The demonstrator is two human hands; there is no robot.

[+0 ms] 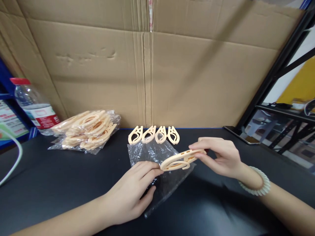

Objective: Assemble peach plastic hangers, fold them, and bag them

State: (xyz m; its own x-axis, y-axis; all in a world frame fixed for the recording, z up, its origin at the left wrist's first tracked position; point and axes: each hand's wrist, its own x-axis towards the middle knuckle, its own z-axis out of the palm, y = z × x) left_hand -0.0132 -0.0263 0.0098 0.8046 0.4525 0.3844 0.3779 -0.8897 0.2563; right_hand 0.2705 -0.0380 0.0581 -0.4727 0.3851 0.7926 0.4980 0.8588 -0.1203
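Note:
A beige folding hanger (173,162), folded up, is pinched at its right end between the thumb and fingers of my right hand (218,155). Its left end meets the fingertips of my left hand (137,190). Crinkled clear film of a plastic bag (169,186) lies under the hanger and runs between my left thumb and fingers, which are curled on it. How firmly those fingers grip the film is partly hidden. Behind the bag, several more folded hangers (161,135) lie in a row along the back of the black table.
A pile of bagged hangers (86,131) rests at the back left, beside a red-capped water bottle (36,108). A phone-like dark slab (242,135) lies at the back right. Cardboard (209,72) walls off the table's rear. A pale cable (17,154) curves in at left.

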